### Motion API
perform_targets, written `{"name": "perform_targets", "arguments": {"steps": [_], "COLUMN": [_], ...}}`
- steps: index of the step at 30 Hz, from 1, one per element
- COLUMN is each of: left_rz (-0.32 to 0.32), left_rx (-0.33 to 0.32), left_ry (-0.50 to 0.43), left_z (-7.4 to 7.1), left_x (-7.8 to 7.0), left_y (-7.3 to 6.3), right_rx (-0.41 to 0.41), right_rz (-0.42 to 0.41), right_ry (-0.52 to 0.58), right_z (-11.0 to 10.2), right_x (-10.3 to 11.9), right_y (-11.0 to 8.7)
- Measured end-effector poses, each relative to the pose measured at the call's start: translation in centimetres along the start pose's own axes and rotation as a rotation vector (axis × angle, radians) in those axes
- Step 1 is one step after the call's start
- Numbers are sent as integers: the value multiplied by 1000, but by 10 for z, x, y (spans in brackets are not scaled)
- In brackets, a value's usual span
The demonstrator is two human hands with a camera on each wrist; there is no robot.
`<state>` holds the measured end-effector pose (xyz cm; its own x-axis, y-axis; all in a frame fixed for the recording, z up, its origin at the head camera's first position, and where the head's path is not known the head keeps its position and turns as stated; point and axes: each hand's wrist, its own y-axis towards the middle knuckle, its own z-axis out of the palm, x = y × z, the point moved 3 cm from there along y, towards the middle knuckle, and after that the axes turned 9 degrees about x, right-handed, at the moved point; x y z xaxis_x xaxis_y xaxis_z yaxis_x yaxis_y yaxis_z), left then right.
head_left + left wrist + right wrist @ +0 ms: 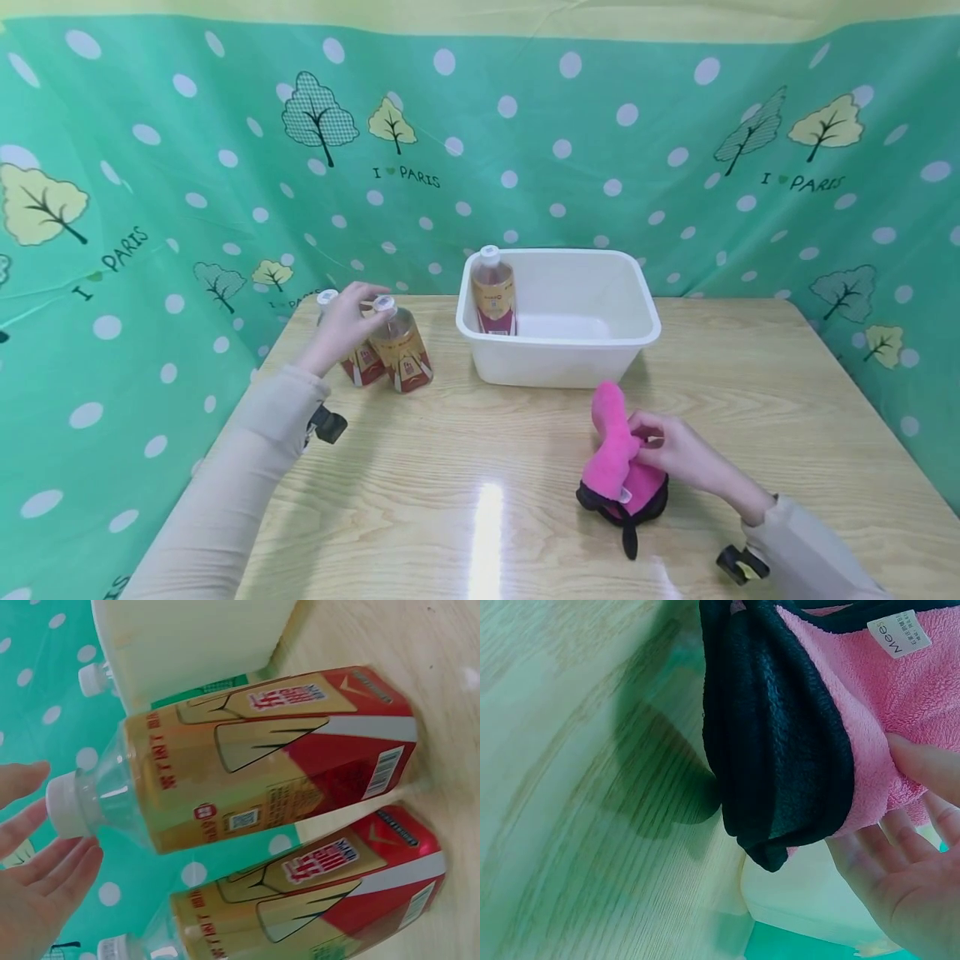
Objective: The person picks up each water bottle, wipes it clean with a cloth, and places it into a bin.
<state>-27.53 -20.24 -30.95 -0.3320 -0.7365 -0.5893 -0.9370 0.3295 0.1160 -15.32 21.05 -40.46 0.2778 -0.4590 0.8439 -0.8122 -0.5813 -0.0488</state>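
Note:
At the left of the table, two bottles with white caps and gold-and-red labels stand side by side. My left hand (347,327) is at the cap of the nearer bottle (405,354), thumb and fingers spread around the cap (66,804) without closing on it. The other bottle (330,900) stands beside it, partly behind my hand in the head view. At the front right, my right hand (678,450) pinches a pink fuzzy cloth item (618,454) with black trim and a black loop. A white tag (900,634) shows on it.
A white plastic tub (558,362) stands at the back middle of the wooden table (420,475). Inside its left end stands a similar capped bottle (493,296). A green dotted cloth (525,125) hangs behind the table and along its sides.

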Motion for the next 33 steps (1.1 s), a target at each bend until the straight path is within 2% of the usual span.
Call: {"name": "perform_targets", "arguments": {"steps": [9, 18, 27, 33], "left_rz": [-24, -16, 18, 66], "left_rx": [-16, -35, -49, -60], "left_ry": [-13, -31, -45, -40], "left_z": [8, 8, 6, 3], "left_x": [6, 9, 8, 4], "left_y": [3, 4, 0, -5], "right_rx": [-1, -4, 4, -1], "right_rz": [1, -21, 2, 3], "right_ry": [-11, -11, -5, 8], "right_z": [0, 0, 1, 0], "right_x": [0, -1, -1, 2], "right_y": [1, 2, 1, 0]}}
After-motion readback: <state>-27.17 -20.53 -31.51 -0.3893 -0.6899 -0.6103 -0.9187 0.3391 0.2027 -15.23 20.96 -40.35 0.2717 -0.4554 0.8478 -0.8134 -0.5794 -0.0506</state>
